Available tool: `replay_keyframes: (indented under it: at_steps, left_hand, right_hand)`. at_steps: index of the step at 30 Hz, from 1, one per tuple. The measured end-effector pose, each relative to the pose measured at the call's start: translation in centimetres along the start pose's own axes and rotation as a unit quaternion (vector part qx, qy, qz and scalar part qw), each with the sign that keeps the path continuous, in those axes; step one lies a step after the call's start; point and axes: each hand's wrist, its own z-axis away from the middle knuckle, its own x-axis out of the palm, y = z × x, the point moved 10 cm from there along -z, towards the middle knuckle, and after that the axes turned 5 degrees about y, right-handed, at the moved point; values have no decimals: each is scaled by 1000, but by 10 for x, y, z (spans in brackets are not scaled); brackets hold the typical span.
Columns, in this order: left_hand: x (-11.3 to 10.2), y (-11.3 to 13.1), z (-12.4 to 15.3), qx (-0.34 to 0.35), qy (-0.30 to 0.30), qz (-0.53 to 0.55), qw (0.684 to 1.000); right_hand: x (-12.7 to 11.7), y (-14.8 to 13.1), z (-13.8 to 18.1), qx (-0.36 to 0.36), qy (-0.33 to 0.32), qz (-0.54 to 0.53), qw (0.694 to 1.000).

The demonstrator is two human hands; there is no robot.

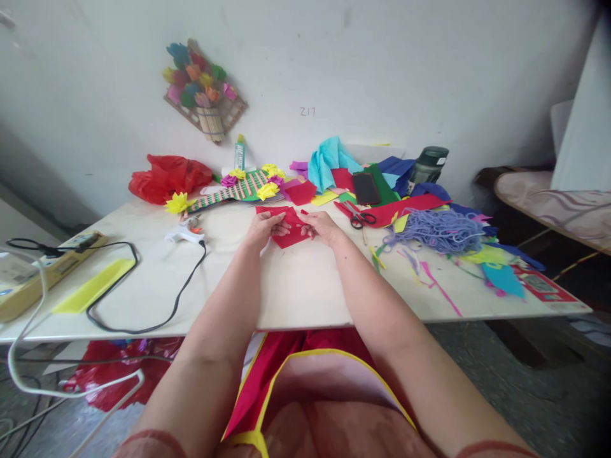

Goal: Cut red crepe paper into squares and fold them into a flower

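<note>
Between both hands, just over the white table [300, 289], is a piece of red crepe paper [287, 240]. My left hand [267, 228] pinches its left side, thumb on top. On its right side my right hand [321, 226] grips the paper between thumb and curled fingers. Scissors [359, 217] with dark handles lie to the right of my right hand, partly on a long red strip [401, 208]. Behind the hands sits another red paper piece [301, 193]. A green striped craft [233, 193] with yellow and purple paper flowers rests beyond my left hand.
At left are a white glue gun [185, 234] with a black cord, a yellow sheet [95, 285] and a power strip [52, 273]. Purple yarn [434, 231], a phone [366, 188], a dark bottle [428, 166] and coloured scraps crowd the right. A red bag [169, 178] stands at the back left.
</note>
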Motion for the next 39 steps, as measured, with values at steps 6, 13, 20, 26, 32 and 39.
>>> replay_keyframes:
  at_steps: [6,13,20,26,32,39]
  left_hand:
    - [-3,-2,-4,7,6,22,1000]
    - [-7,-4,-7,14,10,47,999]
    - [6,-5,-3,23,-45,-11,999]
    - [7,-8,-4,15,-46,13,999]
    - [11,-10,-5,9,-66,50,997]
    - [12,-11,-5,9,-69,41,997]
  right_hand:
    - [-1,-4,0,-23,13,19,999]
    - [6,-7,2,-20,-21,-41,999]
    - [22,-2,9,-7,-107,23,994]
    - [27,-8,9,-42,-116,14,992]
    - [28,-12,11,-54,-115,-1,992]
    - [36,-7,11,-36,-143,22,989]
